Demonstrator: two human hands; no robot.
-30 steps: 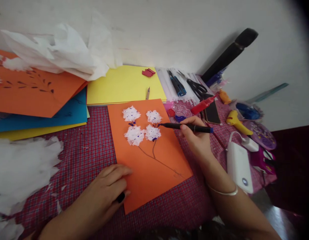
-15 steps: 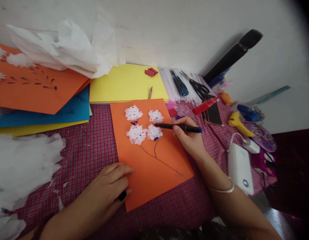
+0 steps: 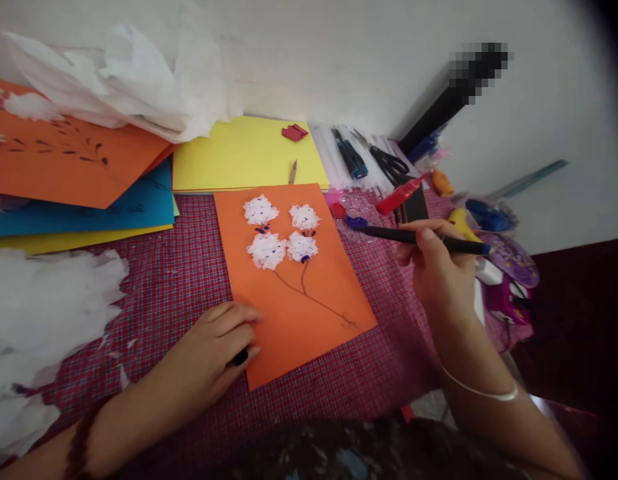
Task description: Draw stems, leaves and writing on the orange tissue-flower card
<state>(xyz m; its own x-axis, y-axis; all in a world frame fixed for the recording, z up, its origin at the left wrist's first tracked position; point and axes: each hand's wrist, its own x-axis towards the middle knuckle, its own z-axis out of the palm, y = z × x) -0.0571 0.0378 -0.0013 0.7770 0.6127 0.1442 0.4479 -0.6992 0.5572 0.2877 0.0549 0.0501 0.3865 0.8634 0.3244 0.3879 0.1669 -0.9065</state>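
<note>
An orange sheet (image 3: 309,320) lies on the checked cloth, with several crumpled white paper flowers (image 3: 267,251), dotted in blue, and thin drawn stems on it. My left hand (image 3: 223,347) rests flat across the sheet's left edge, fingers stretched out, a dark ring on one. Off the sheet's right side, my right hand (image 3: 436,263) grips a slim black pen (image 3: 393,234) with a blue end. Its tip touches a blob of dark blue paint (image 3: 357,223) on a clear plastic piece, beside a red blob (image 3: 338,211).
Yellow sheets (image 3: 229,160) lie behind, carrying red scraps (image 3: 294,132). To the right are a box cutter (image 3: 351,155), scissors (image 3: 386,160), a red tube (image 3: 401,195) and a yellow glue gun (image 3: 461,223). At left sit another flowered orange sheet (image 3: 49,170) and white tissue (image 3: 49,320).
My right hand has carried the pen right, from the paper flowers to the blue paint. Small blue marks now show between the two right-hand flowers. My left hand stays on the sheet.
</note>
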